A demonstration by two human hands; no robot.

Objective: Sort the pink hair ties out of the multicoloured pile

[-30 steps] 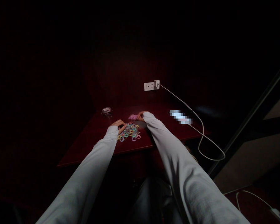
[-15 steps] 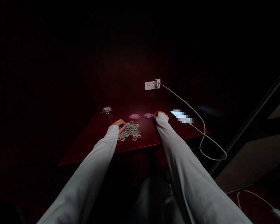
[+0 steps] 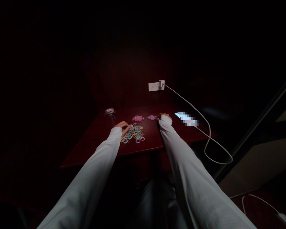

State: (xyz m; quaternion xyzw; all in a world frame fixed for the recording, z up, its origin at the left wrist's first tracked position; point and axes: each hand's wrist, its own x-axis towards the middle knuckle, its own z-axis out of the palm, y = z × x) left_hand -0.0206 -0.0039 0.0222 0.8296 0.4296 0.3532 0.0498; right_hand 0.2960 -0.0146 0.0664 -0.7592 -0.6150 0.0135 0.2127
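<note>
On the dark red table lies a loose pile of small pastel hair ties (image 3: pixel 135 132), in yellow, green, pink and lilac. My left hand (image 3: pixel 123 126) rests at the pile's left side with its fingers curled and pressed together at the edge; whatever they pinch is too small to make out. A heap of small pink bands (image 3: pixel 138 118) lies behind the pile, and a smaller heap of purple bands (image 3: pixel 152 117) is to its right. My right hand (image 3: pixel 164 116) is curled beside the purple heap, its fingertips partly hidden, so its contents cannot be made out.
A clear round container (image 3: pixel 110 112) stands at the table's back left. To the right lies a lit phone (image 3: pixel 186 118), its white cable (image 3: pixel 208 127) looping past the table edge to a charger (image 3: pixel 161 83) in the wall socket (image 3: pixel 153 86). The surroundings are very dark.
The view has shifted very slightly. My right hand has turned a little beside the purple heap; my left hand keeps its place at the hair ties.
</note>
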